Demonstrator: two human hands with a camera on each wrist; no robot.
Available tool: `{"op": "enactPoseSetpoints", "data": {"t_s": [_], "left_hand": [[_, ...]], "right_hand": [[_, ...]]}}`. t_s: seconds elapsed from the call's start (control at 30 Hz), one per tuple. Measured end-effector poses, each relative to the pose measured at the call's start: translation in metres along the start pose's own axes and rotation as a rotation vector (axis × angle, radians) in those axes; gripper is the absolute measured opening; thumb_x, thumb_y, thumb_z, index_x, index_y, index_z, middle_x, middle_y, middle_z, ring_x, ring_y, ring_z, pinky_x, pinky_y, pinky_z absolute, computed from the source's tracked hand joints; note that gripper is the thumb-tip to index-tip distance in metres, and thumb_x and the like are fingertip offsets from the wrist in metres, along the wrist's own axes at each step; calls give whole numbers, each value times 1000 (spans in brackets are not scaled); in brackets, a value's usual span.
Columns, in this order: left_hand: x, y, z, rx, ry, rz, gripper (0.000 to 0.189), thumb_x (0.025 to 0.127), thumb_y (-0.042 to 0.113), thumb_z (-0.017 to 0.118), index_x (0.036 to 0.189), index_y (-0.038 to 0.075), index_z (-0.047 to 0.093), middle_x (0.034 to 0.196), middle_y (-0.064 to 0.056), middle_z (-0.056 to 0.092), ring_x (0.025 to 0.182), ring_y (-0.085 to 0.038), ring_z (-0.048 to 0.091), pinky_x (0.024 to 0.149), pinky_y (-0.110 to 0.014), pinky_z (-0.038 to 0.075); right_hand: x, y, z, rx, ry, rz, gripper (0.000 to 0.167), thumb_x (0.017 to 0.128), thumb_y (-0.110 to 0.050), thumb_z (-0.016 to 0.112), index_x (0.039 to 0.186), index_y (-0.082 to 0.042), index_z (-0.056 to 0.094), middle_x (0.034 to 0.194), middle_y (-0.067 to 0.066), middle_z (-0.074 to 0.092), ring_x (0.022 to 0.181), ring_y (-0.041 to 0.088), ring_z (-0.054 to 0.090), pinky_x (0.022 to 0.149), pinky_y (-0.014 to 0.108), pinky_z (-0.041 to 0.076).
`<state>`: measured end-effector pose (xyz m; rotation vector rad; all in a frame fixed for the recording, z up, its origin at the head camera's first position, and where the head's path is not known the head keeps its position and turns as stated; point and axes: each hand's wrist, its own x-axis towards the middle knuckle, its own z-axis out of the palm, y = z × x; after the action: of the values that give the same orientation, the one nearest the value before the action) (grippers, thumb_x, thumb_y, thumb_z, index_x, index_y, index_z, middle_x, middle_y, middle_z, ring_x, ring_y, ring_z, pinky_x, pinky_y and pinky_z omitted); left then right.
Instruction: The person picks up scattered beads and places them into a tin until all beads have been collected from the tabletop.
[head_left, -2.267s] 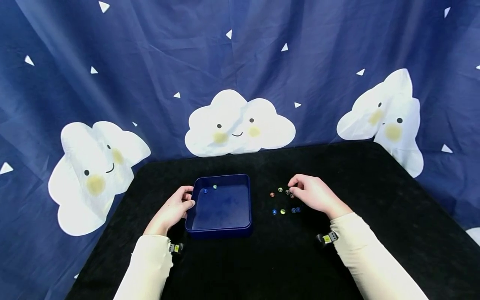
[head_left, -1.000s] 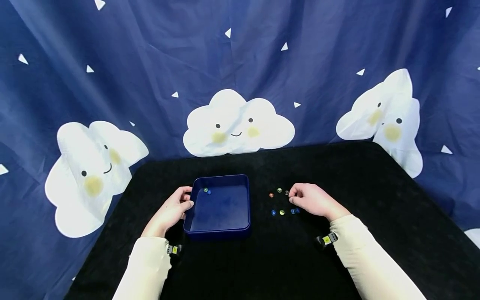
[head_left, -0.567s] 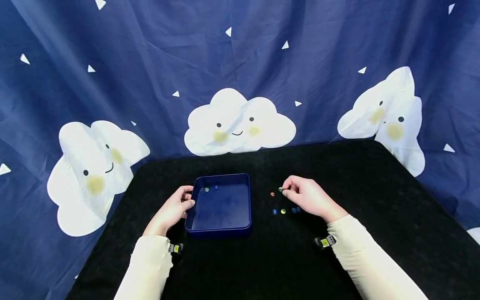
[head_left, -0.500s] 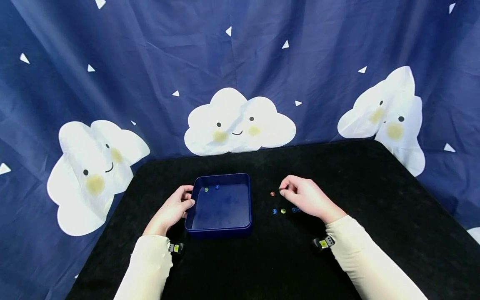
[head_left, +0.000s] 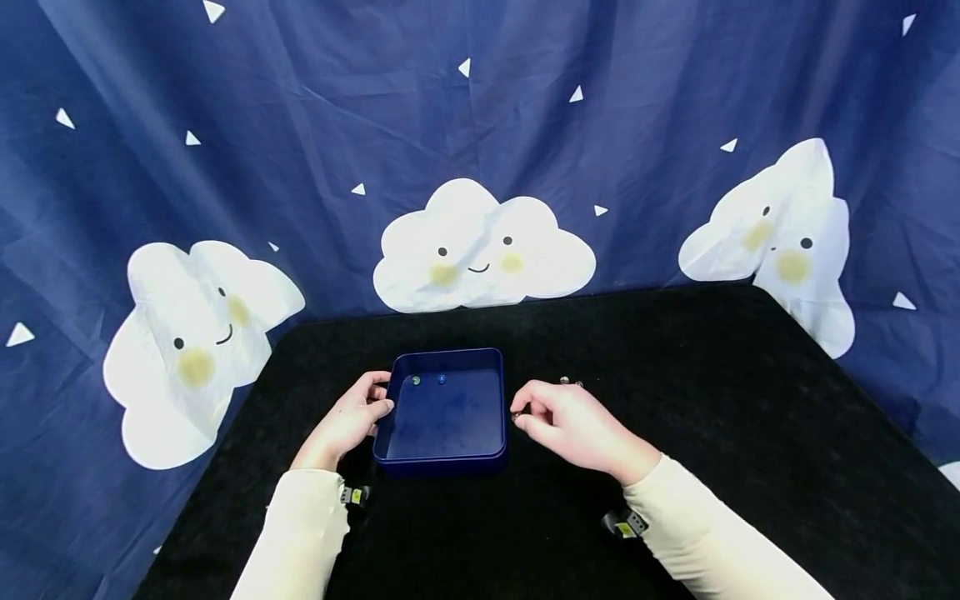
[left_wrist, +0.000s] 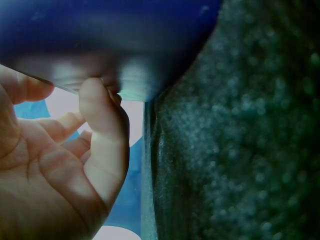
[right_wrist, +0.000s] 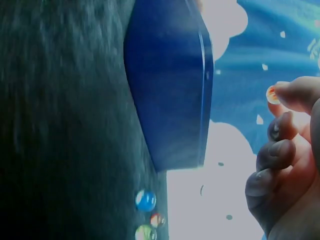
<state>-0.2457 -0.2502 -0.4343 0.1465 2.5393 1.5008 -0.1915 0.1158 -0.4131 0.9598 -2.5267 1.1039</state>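
A blue, square, open-topped box (head_left: 450,425) stands on the black cloth. My left hand (head_left: 348,421) grips its left wall, and the left wrist view shows bent fingers (left_wrist: 105,135) against the box's side. Just outside the right wall, my right hand (head_left: 573,425) pinches a clear marble with an orange swirl (right_wrist: 272,95) between thumb and forefinger. The other fingers of that hand are curled. A green marble (head_left: 416,380) and a blue marble (head_left: 442,379) lie inside the box near the back.
Behind the right hand, marbles (head_left: 565,380) show on the cloth (head_left: 712,375); the hand hides others. The right wrist view has a blue marble (right_wrist: 145,200), a reddish marble (right_wrist: 157,220) and a green marble (right_wrist: 146,233) beside the box. A curtain with clouds (head_left: 483,246) hangs behind.
My right hand has moved left and nearer from the marbles to the box's right wall, carrying a marble. The blue marble in the box has rolled slightly right. The left hand stays put.
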Motion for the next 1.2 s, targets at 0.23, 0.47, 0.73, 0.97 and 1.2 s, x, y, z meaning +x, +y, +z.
{"op": "enactPoseSetpoints", "data": {"t_s": [0.23,0.47,0.73,0.97,1.2], "left_hand": [[1,2,-1,1,-1,6,46,99,5,53,144,3,43,111,-15,49,94,-33,57,68,-42,54],[4,6,-2,10,-5,-9,46,99,2,51,144,-1,41,111,-18,50,97,-40,56,73,-48,54],[3,10,-2,24,-6,5,48,100,7,54,146,3,41,113,-15,50,97,-34,57,71,-42,54],[0,6,-1,30,-2,-1,47,100,7,53,145,4,41,113,-15,49,96,-31,56,70,-39,53],[-1,2,1,5,-1,-3,46,99,6,53,144,2,42,112,-16,49,95,-32,57,71,-40,54]], "right_hand": [[2,-10,16,-47,-38,-40,13,92,-21,73,103,-24,66,64,-22,44,56,-4,43,77,30,48],[1,-15,31,-96,-98,-55,11,94,-25,70,104,-26,66,67,-22,45,62,-3,47,65,20,46],[0,-15,33,-139,-82,-54,14,94,-26,70,107,-26,66,69,-21,46,64,-2,48,65,21,46],[2,-14,28,-104,-78,-57,13,92,-23,71,105,-22,68,67,-20,45,62,-1,47,66,23,48],[4,0,13,-105,-30,-3,11,91,-22,72,100,-26,67,63,-22,45,58,-1,46,67,26,46]]}}
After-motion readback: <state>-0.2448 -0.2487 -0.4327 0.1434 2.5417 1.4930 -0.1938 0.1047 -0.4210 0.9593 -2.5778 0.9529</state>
